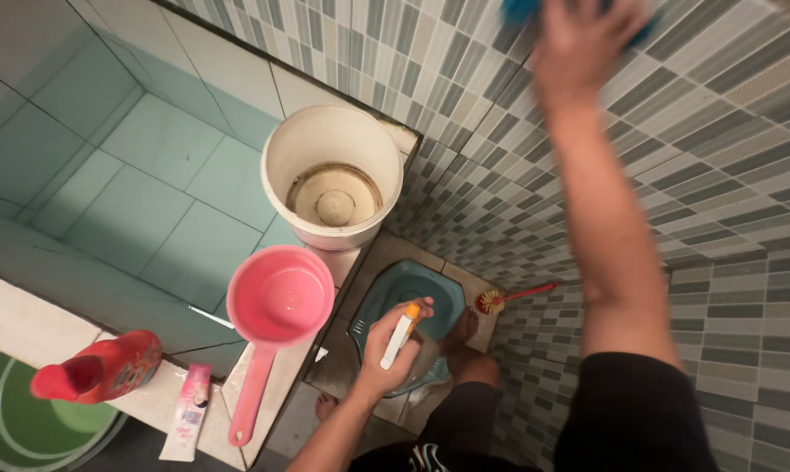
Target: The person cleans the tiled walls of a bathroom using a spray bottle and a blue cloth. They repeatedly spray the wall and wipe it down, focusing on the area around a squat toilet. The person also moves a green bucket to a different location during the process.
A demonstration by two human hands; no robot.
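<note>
Cloth (pixel 522 9), blue, is being pressed flat against the tiled wall (pixel 727 131) by the right hand (pixel 587 44), its grip closed over it for scrubbing. A spray bottle (pixel 401 335) is being held ready in the left hand (pixel 393 350), fingers wrapped round it, above the squat toilet (pixel 412 293).

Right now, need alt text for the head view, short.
Seen from above in a tiled bathroom, the right hand presses a blue scrubber to the wall while the left hand grips a white tube with orange cap. A pink dipper and white bucket sit on the basin ledge.
</note>
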